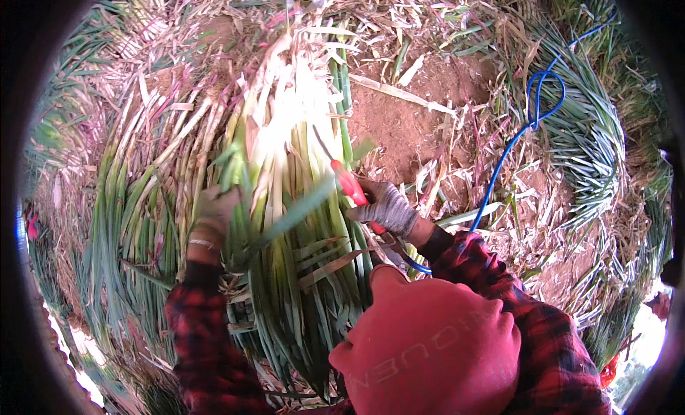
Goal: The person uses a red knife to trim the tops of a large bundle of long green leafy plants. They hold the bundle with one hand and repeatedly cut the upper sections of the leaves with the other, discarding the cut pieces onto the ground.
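My right hand (385,206), in a knitted glove, grips a red-handled air blow gun (350,187). Its thin dark nozzle points up and left over the pale stems of a heap of large green onions (289,211). My left hand (217,206), gloved and blurred, is closed at a green onion (238,201) along the heap's left side. Motion blurs that onion's leaves, and the fingers' exact hold is hard to see. One blurred green leaf (299,206) slants across the heap between both hands.
A blue hose (497,169) loops down from the upper right and passes behind my right forearm. More green onions (144,217) lie at left, with another bundle (583,142) at right. Dry husks (428,99) litter the reddish soil (385,120). Red fabric (428,340) covers the lower middle.
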Demonstrator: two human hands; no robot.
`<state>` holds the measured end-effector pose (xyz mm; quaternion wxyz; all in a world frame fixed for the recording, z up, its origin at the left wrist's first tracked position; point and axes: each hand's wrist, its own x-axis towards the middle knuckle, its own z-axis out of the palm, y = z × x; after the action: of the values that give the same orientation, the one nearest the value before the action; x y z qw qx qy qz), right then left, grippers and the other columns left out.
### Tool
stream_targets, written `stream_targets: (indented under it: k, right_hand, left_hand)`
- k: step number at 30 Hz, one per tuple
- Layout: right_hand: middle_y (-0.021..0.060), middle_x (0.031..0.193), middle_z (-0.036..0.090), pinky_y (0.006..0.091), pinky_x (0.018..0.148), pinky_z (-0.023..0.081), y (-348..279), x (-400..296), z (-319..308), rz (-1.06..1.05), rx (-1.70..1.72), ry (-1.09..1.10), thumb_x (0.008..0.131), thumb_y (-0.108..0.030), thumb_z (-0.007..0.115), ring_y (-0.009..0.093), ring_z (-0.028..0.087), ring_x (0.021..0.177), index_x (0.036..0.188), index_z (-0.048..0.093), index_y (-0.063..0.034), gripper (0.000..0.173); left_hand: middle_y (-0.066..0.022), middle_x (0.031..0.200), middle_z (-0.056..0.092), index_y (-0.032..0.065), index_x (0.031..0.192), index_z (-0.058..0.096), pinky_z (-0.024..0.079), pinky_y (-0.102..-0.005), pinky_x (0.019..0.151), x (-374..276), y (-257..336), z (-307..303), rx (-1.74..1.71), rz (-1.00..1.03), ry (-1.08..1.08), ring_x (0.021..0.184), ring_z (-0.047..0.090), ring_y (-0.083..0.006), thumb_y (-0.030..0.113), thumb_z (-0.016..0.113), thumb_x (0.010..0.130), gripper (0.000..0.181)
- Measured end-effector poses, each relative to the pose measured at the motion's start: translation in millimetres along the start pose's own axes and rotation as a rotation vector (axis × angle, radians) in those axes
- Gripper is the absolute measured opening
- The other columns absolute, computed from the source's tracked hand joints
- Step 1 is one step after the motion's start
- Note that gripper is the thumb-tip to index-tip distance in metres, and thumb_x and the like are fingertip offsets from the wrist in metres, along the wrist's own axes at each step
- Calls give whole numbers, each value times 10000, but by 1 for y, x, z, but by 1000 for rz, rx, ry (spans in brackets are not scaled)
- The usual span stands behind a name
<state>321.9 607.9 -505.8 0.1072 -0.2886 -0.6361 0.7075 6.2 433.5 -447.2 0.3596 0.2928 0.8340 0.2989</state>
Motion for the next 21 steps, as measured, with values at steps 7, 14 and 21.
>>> stream_targets:
  k: [7,14,21]
  right_hand:
    - [126,934,683,310,767,498,-42,-20,16,88,-272,-312,683,-306,784,131,612,816,1108,595,27,571]
    - [116,925,665,334,740,513,-27,55,22,11,-406,-446,742,-377,726,183,608,800,1115,596,-22,531]
    - [105,831,684,323,680,503,-3,168,8,-81,-316,-175,742,-314,735,168,620,726,1008,648,-13,411]
  left_hand:
    - [2,805,641,9,960,672,456,-265,632,-32,-11,30,-113,36,-206,696,543,-84,270,640,838,290]
    - [-16,773,636,-23,928,673,464,-277,620,-56,-21,39,-137,-104,-130,673,555,-94,262,670,811,308]
    - [-32,785,646,-29,939,674,481,-278,636,-52,-8,47,-272,-151,-130,688,586,-109,248,678,800,309]
